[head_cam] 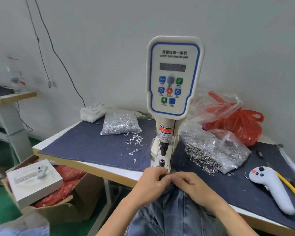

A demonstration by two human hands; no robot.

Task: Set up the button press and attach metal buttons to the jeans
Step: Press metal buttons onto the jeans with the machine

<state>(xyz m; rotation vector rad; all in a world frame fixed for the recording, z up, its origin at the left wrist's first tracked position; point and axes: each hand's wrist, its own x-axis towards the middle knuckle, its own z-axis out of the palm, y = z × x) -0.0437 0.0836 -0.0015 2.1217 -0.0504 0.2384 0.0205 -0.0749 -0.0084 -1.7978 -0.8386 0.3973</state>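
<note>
We work at a tabletop spread with a dark blue denim cloth. On it stands the white, blue-trimmed servo button machine, its numeric display seemingly unlit, its upper punch raised above the lower die, which sits at the front edge. So the press looks in place, though we cannot say it is powered. Supplies are ready: a clear bag of silver tack pins lies left of the column with loose pins spilled beside it, and a clear bag of small metal buttons lies right. We judge the attaching has barely begun, as no fitted button shows on the faded blue jeans, which hang below the tabletop edge in front of the die. Our left hand and right hand meet just under the die, fingers curled and pinching the top edge of the jeans; whether they touch the die is unclear.
</note>
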